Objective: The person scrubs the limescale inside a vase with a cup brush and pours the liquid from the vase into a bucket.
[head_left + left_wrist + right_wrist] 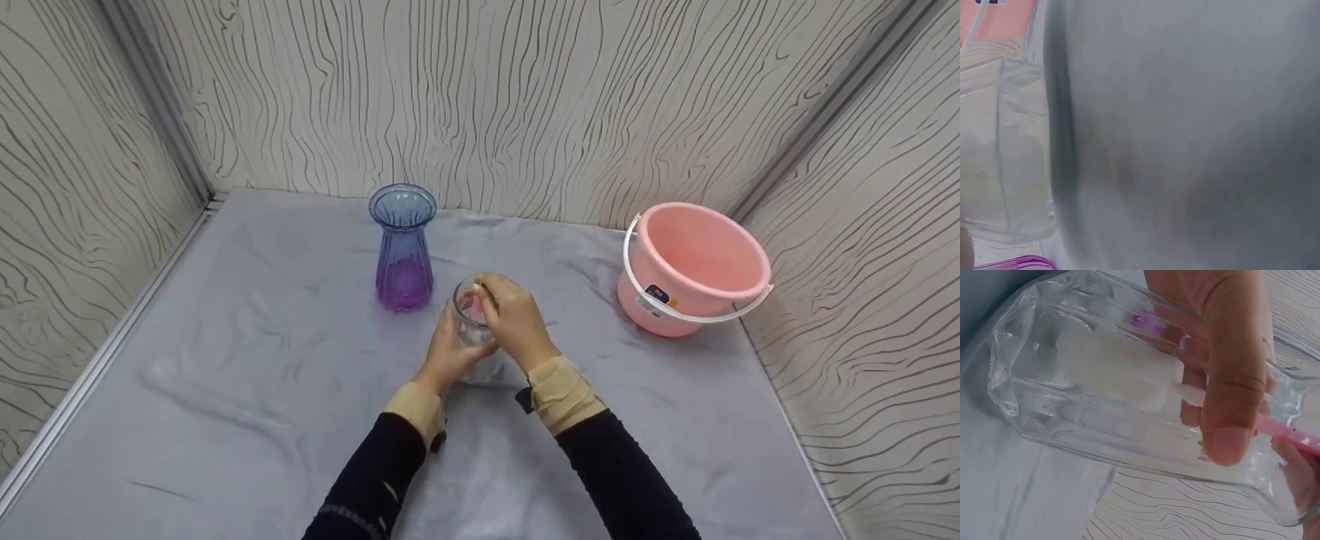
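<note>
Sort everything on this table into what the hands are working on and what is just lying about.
In use:
clear glass vase, gripped by left hand
pink-handled white sponge brush, held inside by right hand

Lying about:
blue-purple glass vase
pink plastic bucket

A staged recording booth: wood-grain panel walls [525, 97] boxing a grey cloth-covered table [225, 390].

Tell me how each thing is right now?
Jar: upright on the cloth, sponge brush inside.
Brush: sponge end in the jar, pink handle sticking out.
Vase: upright, empty.
Bucket: upright, empty, handle down.
Left hand: holds the jar.
Right hand: holds the brush handle.
</note>
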`<state>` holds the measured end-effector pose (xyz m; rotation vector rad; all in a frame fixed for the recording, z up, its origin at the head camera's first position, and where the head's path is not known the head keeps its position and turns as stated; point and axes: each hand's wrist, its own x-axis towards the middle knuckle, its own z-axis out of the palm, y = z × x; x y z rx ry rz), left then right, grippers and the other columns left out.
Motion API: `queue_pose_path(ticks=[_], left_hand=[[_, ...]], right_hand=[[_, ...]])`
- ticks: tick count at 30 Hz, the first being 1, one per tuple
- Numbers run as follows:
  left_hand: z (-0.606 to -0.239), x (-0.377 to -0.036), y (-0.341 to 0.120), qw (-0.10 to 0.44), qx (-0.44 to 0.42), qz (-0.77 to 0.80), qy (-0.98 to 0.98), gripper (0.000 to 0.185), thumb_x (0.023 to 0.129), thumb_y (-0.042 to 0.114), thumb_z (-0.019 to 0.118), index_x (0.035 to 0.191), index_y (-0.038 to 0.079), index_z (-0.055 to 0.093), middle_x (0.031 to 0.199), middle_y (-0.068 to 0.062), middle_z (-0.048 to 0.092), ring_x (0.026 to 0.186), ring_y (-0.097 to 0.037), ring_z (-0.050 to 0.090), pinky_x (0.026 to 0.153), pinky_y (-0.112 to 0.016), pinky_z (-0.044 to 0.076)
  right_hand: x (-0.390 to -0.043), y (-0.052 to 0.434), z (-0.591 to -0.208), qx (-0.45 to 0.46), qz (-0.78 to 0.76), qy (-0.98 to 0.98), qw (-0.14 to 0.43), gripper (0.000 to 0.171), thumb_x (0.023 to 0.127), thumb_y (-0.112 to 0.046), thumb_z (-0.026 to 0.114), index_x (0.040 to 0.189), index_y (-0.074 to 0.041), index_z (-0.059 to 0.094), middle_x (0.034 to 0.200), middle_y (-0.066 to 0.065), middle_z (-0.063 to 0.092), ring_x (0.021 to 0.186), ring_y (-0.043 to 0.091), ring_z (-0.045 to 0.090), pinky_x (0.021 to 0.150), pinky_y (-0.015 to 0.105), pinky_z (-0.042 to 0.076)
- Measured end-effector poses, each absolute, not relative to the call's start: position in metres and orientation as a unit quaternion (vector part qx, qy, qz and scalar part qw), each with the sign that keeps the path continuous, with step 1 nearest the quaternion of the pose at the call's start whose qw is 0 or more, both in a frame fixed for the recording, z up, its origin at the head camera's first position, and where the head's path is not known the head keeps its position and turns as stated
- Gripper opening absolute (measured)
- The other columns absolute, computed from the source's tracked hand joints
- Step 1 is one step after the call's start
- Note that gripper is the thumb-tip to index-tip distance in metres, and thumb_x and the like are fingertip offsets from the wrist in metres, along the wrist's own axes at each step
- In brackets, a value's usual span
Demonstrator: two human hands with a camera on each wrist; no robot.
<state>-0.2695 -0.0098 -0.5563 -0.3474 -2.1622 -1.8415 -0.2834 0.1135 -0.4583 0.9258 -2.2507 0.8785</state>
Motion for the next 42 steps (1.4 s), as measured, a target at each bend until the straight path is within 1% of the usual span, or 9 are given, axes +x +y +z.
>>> queue_pose_path(ticks=[8, 11, 14, 18, 21, 29, 37, 40, 42], left_hand=[[-0.558, -0.268, -0.004, 0.123, -0.118, -0.645, -0.745, 0.087, 0.077, 0.016, 0.089, 0.148, 0.009, 0.039, 0.145, -0.021, 0.05, 0.137, -0.036, 0.045, 0.111, -0.056, 0.039], [-0.558, -0.268, -0.004, 0.114, -0.115, -0.643, -0.748, 0.09, 0.079, 0.021, 0.088, 0.152, 0.012, 0.036, 0.147, -0.018, 0.048, 0.139, -0.034, 0.043, 0.112, -0.056, 0.038], [-0.558, -0.267, -0.004, 0.111, -0.117, -0.642, -0.749, 0.093, 0.08, 0.022, 0.088, 0.155, 0.013, 0.033, 0.15, -0.015, 0.045, 0.14, -0.032, 0.041, 0.115, -0.056, 0.034], [-0.558, -0.268, -0.005, 0.118, -0.123, -0.639, -0.75, 0.096, 0.079, 0.021, 0.088, 0.156, 0.011, 0.031, 0.152, -0.014, 0.044, 0.141, -0.031, 0.04, 0.118, -0.052, 0.03], [-0.558, -0.269, -0.005, 0.122, -0.124, -0.633, -0.754, 0.098, 0.078, 0.021, 0.089, 0.156, 0.009, 0.031, 0.152, -0.014, 0.044, 0.141, -0.03, 0.041, 0.118, -0.049, 0.03], [-0.559, -0.27, -0.005, 0.126, -0.126, -0.627, -0.758, 0.098, 0.078, 0.023, 0.088, 0.156, 0.006, 0.031, 0.153, -0.017, 0.042, 0.141, -0.031, 0.041, 0.118, -0.049, 0.031], [-0.56, -0.27, -0.008, 0.143, -0.129, -0.631, -0.752, 0.093, 0.078, 0.019, 0.088, 0.153, 0.005, 0.035, 0.148, -0.019, 0.047, 0.138, -0.034, 0.043, 0.115, -0.053, 0.034], [-0.56, -0.27, -0.01, 0.142, -0.131, -0.633, -0.75, 0.092, 0.079, 0.019, 0.088, 0.152, 0.006, 0.035, 0.148, -0.019, 0.046, 0.139, -0.034, 0.043, 0.114, -0.054, 0.035], [-0.56, -0.271, -0.01, 0.143, -0.134, -0.631, -0.75, 0.091, 0.079, 0.019, 0.088, 0.152, 0.006, 0.035, 0.149, -0.019, 0.046, 0.139, -0.034, 0.043, 0.114, -0.053, 0.035]], right_hand=[[-0.281, 0.118, -0.463, 0.358, 0.269, -0.837, 0.314, 0.005, 0.097, -0.003, 0.065, 0.102, 0.0, 0.066, 0.093, 0.013, 0.069, 0.085, 0.029, 0.067, 0.077, 0.039, 0.058], [-0.281, 0.118, -0.462, 0.36, 0.263, -0.843, 0.302, 0.005, 0.097, -0.005, 0.065, 0.101, -0.002, 0.066, 0.091, 0.01, 0.069, 0.083, 0.027, 0.066, 0.075, 0.039, 0.058], [-0.281, 0.117, -0.46, 0.364, 0.262, -0.847, 0.285, 0.003, 0.098, -0.006, 0.065, 0.099, -0.003, 0.066, 0.089, 0.009, 0.069, 0.082, 0.026, 0.067, 0.074, 0.039, 0.058], [-0.282, 0.116, -0.459, 0.366, 0.262, -0.851, 0.269, 0.004, 0.098, -0.007, 0.065, 0.095, -0.005, 0.065, 0.087, 0.007, 0.069, 0.081, 0.024, 0.067, 0.074, 0.039, 0.057], [-0.282, 0.116, -0.458, 0.363, 0.265, -0.855, 0.259, 0.006, 0.099, -0.009, 0.064, 0.094, -0.005, 0.065, 0.086, 0.007, 0.069, 0.079, 0.023, 0.066, 0.072, 0.039, 0.057], [-0.28, 0.116, -0.454, 0.349, 0.279, -0.864, 0.233, 0.009, 0.1, -0.01, 0.062, 0.095, -0.004, 0.067, 0.087, 0.009, 0.07, 0.078, 0.025, 0.067, 0.072, 0.042, 0.057], [-0.281, 0.115, -0.451, 0.334, 0.3, -0.867, 0.215, 0.012, 0.101, -0.012, 0.062, 0.1, -0.002, 0.069, 0.088, 0.011, 0.072, 0.077, 0.026, 0.069, 0.071, 0.043, 0.058], [-0.282, 0.115, -0.449, 0.321, 0.327, -0.866, 0.199, 0.012, 0.101, -0.012, 0.062, 0.101, -0.003, 0.069, 0.083, 0.009, 0.07, 0.069, 0.022, 0.065, 0.065, 0.04, 0.056], [-0.282, 0.115, -0.448, 0.31, 0.344, -0.866, 0.189, 0.012, 0.102, -0.013, 0.061, 0.099, -0.004, 0.069, 0.077, 0.006, 0.067, 0.063, 0.017, 0.06, 0.06, 0.035, 0.052]])
